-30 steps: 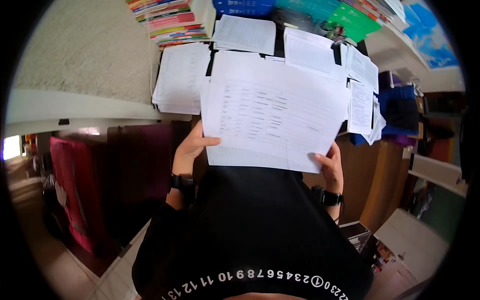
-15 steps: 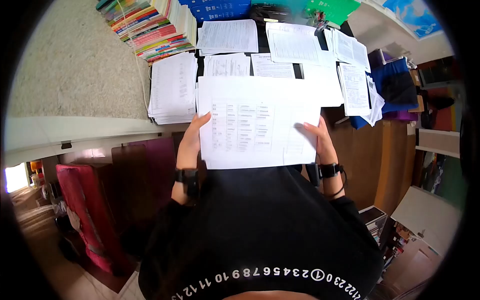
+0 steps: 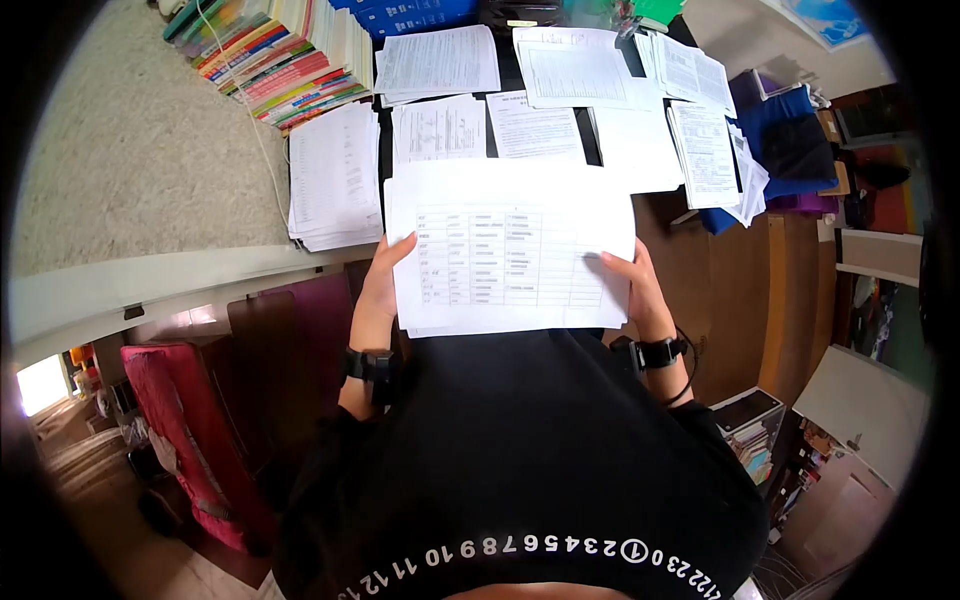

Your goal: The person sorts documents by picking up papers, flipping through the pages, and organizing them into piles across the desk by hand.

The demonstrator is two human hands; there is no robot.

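A stack of white printed sheets [image 3: 500,250], the top one bearing a table, is held close to the body by both hands. My left hand [image 3: 382,275] grips its left edge, thumb on top and fingers hidden beneath. On the right edge, my right hand [image 3: 640,285] holds it the same way. Beyond the held sheets lie more papers: a stack at the left [image 3: 335,175], a form [image 3: 438,130], a text page [image 3: 537,130], and a blank-looking sheet [image 3: 635,148] at the right.
Piled books [image 3: 290,65] stand at the back left beside a wall-like speckled surface [image 3: 130,130]. Further paper stacks [image 3: 440,60] lie at the back, near blue boxes [image 3: 410,14]. A red padded item [image 3: 180,430] is at the lower left; a cabinet [image 3: 860,410] is at the right.
The held sheets have come down toward the body and lie more level, with both hands still on them. More of the papers behind them shows. The view has shifted.
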